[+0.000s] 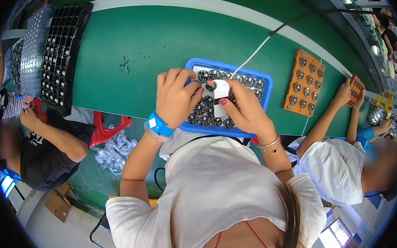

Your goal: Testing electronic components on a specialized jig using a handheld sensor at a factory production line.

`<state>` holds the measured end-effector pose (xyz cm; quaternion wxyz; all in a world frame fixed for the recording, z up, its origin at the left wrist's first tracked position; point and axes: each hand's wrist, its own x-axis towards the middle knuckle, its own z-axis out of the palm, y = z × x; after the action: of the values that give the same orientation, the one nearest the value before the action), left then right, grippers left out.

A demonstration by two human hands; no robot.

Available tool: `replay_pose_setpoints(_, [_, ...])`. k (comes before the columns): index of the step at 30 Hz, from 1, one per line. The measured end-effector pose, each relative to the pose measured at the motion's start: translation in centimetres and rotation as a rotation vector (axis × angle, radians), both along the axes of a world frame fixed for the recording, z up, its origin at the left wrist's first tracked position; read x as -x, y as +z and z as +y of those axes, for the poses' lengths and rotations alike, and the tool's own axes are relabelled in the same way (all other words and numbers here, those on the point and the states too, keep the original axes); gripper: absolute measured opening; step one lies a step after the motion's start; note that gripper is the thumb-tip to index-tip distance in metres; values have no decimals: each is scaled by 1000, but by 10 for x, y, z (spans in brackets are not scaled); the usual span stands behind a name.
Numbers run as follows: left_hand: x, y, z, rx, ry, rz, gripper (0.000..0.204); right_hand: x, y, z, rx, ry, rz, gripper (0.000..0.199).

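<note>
In front of me a blue tray holds many small round black-and-silver parts, set out in rows on a white liner. My right hand grips a white corded handheld tool with a dark band, over the middle of the tray. My left hand is over the tray's left side with its fingers pinched together. Something small, dark and blue shows at those fingertips, but the fingers hide most of it. The two hands are close together, with the tool's end near the left fingertips.
Tiny black pieces lie scattered on the green table. A black compartment tray stands at the left, an orange-brown board with metal parts at the right. A cable crosses the table from the tool. People sit on both sides.
</note>
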<state>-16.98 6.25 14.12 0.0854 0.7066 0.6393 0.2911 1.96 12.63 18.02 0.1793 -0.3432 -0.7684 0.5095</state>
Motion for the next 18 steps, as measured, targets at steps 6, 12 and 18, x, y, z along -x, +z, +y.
replay_pose_setpoints(6, [6, 5, -7, 58, 4, 20, 20, 30, 12, 2, -23, 199, -274, 31])
replay_pose_setpoints(12, [11, 12, -13, 38, -7, 10, 11, 33, 13, 8, 60, 169, -335, 31])
replay_pose_setpoints(18, [23, 22, -16, 45, -70, -82, 11, 13, 2, 11, 254, 35, -14, 34])
